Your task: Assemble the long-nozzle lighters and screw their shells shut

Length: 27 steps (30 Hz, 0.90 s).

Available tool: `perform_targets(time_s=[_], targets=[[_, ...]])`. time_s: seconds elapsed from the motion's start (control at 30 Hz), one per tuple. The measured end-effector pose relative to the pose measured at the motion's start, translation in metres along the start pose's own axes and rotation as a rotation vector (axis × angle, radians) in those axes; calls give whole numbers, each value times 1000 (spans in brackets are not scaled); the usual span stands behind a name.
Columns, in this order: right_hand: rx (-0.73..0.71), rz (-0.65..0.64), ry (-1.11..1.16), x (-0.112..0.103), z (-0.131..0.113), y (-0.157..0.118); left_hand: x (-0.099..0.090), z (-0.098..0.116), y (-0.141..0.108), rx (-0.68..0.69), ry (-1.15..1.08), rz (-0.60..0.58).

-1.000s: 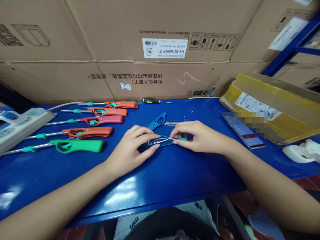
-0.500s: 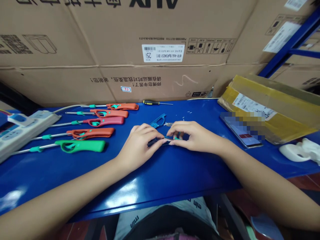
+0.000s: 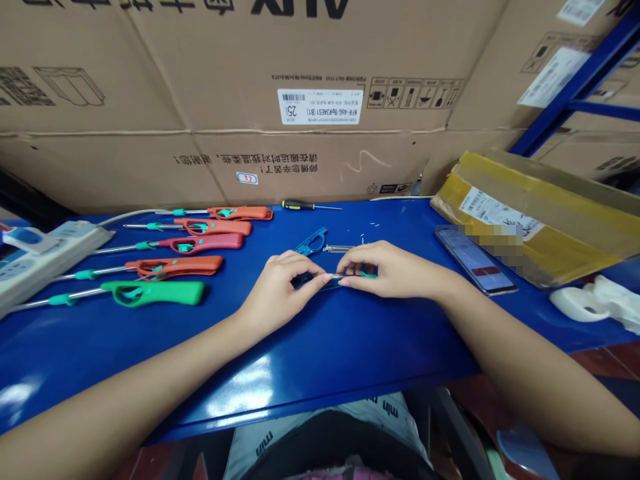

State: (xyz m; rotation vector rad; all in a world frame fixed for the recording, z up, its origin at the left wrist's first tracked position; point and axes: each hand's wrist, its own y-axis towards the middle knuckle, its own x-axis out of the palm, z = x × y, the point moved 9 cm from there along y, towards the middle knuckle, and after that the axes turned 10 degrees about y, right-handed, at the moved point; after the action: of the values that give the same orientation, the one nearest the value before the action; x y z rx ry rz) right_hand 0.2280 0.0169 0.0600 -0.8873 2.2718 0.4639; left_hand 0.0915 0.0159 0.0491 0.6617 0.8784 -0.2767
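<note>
While five lighters [image 3: 185, 293] look whole, the blue one is in bits: the left hand [image 3: 275, 283] and right hand [image 3: 397, 270] pinch the blue half [image 3: 329, 287] with closed fingers, and the blue lid [image 3: 305, 247] lies off, on the counter [image 3: 240, 380].

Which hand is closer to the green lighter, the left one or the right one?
Left. The left hand is just to the right of the green lighter, not touching it. The right hand is farther over, beyond the left hand.
</note>
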Motion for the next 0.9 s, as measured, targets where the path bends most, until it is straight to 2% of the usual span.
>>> perform_targets(time_s=[0.13, 0.27, 0.43, 0.6, 0.9], targets=[[24, 17, 23, 7, 1, 4, 2, 2, -2, 10, 13, -13], [43, 28, 18, 1, 5, 2, 6, -1, -6, 22, 140, -103], [109, -58, -2, 1, 16, -1, 12, -7, -11, 43, 191, -187], [75, -110, -63, 2, 14, -2, 15, -10, -10, 50, 164, -193], [6, -105, -115, 1, 12, -2, 17, -12, -9, 29, 165, -196]])
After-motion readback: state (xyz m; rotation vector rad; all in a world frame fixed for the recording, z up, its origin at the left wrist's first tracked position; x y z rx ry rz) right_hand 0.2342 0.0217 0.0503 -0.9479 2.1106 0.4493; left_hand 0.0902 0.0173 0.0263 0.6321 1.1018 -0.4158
